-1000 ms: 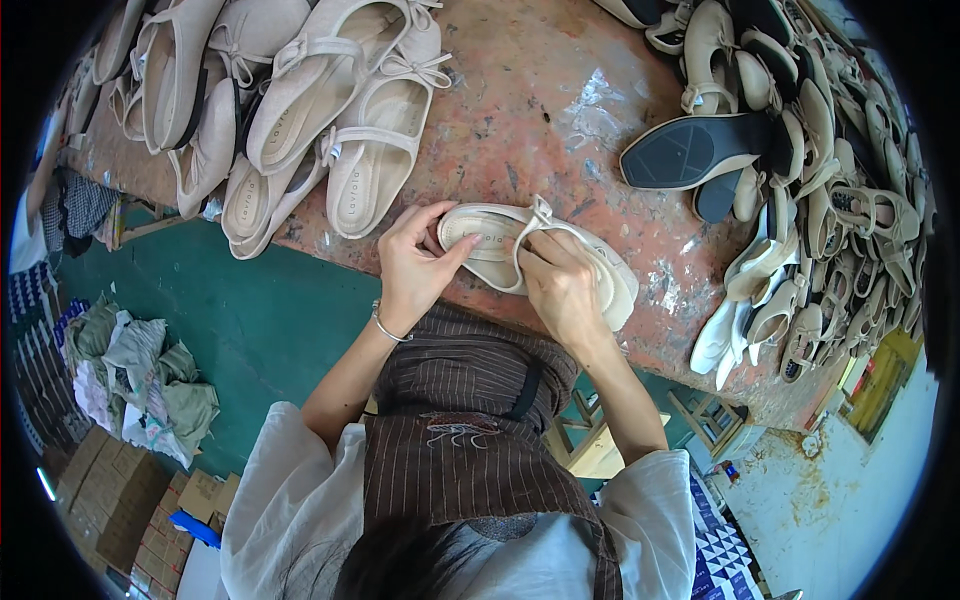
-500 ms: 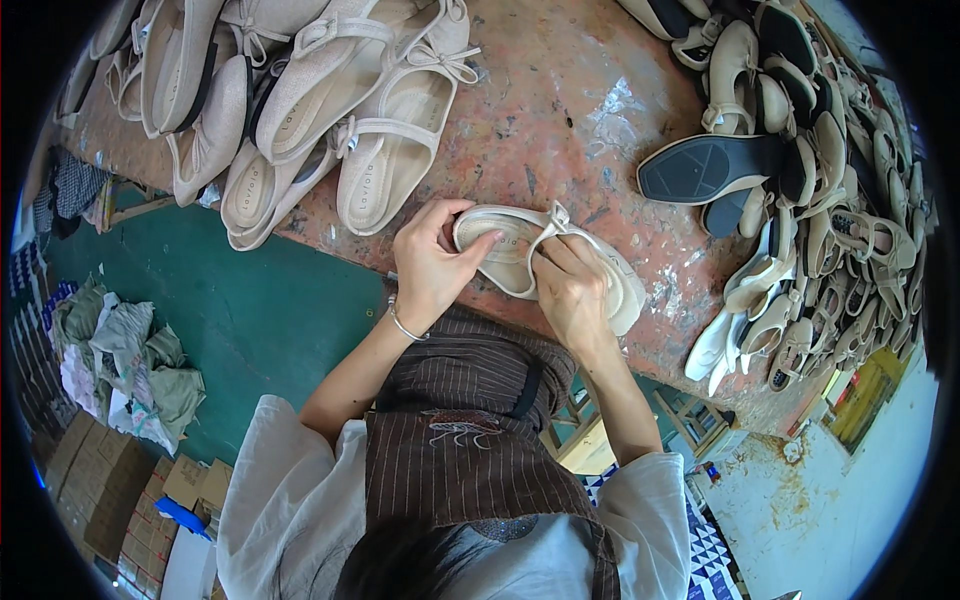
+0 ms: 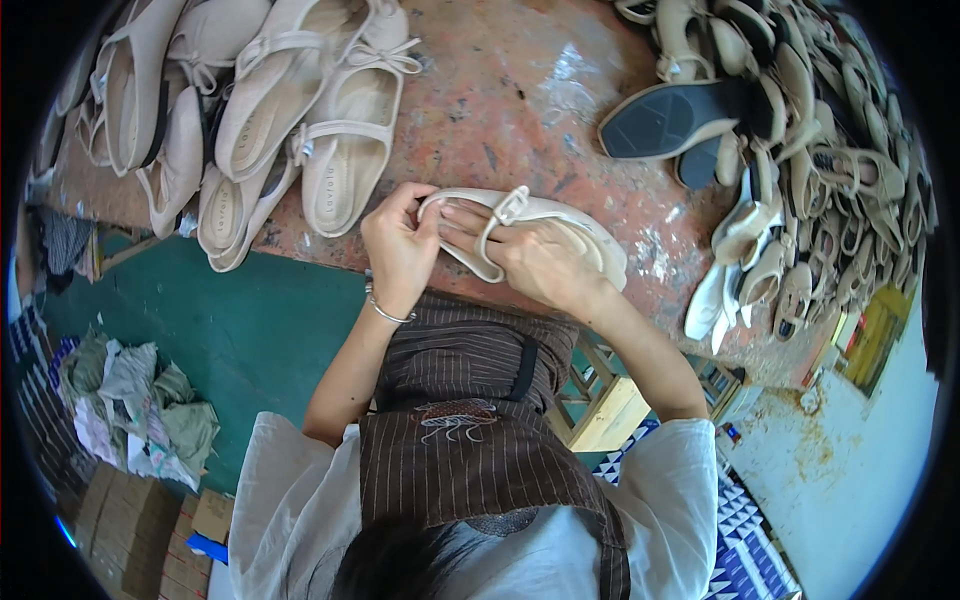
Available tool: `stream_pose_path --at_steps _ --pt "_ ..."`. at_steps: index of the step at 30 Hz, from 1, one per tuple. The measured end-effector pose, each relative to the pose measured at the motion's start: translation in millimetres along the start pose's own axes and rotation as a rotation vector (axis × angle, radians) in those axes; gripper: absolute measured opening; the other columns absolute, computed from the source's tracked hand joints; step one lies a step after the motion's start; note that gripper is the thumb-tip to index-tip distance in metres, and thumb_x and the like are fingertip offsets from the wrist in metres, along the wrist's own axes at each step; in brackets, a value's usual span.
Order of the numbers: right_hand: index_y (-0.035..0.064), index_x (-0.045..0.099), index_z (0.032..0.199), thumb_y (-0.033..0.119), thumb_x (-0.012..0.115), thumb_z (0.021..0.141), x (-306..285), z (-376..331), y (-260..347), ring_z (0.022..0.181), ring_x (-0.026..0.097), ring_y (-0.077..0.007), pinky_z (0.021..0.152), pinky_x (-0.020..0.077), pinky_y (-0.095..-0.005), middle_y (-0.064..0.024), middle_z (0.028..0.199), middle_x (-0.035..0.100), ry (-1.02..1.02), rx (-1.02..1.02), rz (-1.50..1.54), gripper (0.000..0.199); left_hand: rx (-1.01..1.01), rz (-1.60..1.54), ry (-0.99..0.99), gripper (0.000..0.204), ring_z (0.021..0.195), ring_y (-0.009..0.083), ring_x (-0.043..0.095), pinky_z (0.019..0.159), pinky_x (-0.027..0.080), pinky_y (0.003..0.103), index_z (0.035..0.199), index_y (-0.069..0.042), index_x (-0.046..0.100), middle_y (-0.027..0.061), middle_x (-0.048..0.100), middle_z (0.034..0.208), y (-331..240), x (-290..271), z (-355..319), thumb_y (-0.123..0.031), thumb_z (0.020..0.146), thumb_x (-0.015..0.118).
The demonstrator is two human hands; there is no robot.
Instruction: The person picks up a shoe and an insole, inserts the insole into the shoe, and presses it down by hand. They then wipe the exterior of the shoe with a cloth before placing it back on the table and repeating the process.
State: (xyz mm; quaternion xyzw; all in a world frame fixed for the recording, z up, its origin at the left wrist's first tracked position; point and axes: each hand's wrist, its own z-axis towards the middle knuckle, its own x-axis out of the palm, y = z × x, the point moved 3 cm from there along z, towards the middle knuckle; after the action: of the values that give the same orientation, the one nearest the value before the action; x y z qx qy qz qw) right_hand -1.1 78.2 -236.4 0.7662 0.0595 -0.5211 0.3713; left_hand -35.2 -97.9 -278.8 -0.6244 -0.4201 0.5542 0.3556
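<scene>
Two crowds of beige shoes flank the work from my overhead view. The left group (image 3: 345, 155) stands near the table edge, heels toward the wearer, its closest shoe just beyond the left hand (image 3: 398, 240). On the right, a heaped pile (image 3: 825, 195) covers much of the table (image 3: 480, 105); from it an upturned shoe with a dark sole (image 3: 660, 120) juts leftward, and some white pieces (image 3: 706, 300) hang low at its near side. Between them I see a bare, paint-worn stretch. Past the edge, a cloth heap (image 3: 150, 405) lies on the green floor (image 3: 275, 325).

At the near edge, between both groups, I have the strapped shoe (image 3: 563, 213), insole up. Its toe points right and a little toward the wearer; the long axis slants gently from the heel at left. The left hand's grip is closed on the heel rim. The right hand (image 3: 545, 262) reaches under the strap, fingers stretched along the insole; whether it grips, I cannot tell.
</scene>
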Motion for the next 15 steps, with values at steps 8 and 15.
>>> stream_pose_path --at_steps 8,15 --pt "-0.0027 0.069 0.109 0.002 0.059 0.074 2 -27 25 0.116 0.062 -0.0264 0.110 0.0398 -0.0379 -0.0180 0.115 0.068 -0.385 0.229 -0.136 0.037 0.108 0.118 0.067 0.004 0.047 0.0187 0.048 0.047 0.038 0.036 0.085 -0.001 0.063 0.0107 0.052 0.056 -9 -4 4 -0.002 0.084 0.067" --pt "0.0001 0.056 0.133 0.015 0.070 0.084 -32 -94 -24 0.095 0.067 -0.0313 0.100 0.0418 -0.0494 -0.0216 0.110 0.068 -0.961 0.896 -0.309 0.053 0.257 0.560 0.476 0.014 0.057 0.0401 0.063 0.052 0.049 0.052 0.084 -0.006 0.054 0.0177 0.061 0.061 -42 23 -80 -0.015 0.089 0.063"
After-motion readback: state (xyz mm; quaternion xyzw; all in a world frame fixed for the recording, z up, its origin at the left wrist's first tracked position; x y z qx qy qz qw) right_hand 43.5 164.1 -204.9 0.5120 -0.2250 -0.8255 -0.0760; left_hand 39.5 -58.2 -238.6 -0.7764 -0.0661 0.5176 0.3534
